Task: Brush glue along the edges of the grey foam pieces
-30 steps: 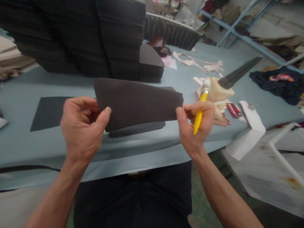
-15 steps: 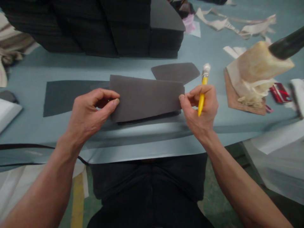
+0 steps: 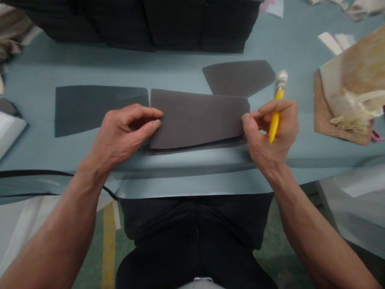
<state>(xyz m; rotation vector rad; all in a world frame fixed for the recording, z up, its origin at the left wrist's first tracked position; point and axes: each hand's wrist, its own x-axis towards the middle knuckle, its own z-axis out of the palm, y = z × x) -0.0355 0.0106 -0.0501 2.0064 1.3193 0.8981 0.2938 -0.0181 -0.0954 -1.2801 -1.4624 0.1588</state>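
Note:
A dark grey cut piece [image 3: 198,118] lies on the pale blue table [image 3: 180,76], held at both ends. My left hand [image 3: 123,134] pinches its left end between thumb and fingers. My right hand [image 3: 272,130] pinches its right end with thumb and forefinger while the other fingers grip a yellow-handled brush [image 3: 276,110], bristle end pointing away from me. Another dark piece shows just under the held one along its near edge.
A flat dark piece [image 3: 96,108] lies left of my left hand and a smaller one [image 3: 239,78] behind the held piece. Tall stacks of dark pieces [image 3: 144,24] stand at the back. A glue-caked container on a brown board [image 3: 345,104] sits at the right.
The held piece has come down from above the table to lie flat near its front edge. The view has tilted downward. Both hands keep their grips.

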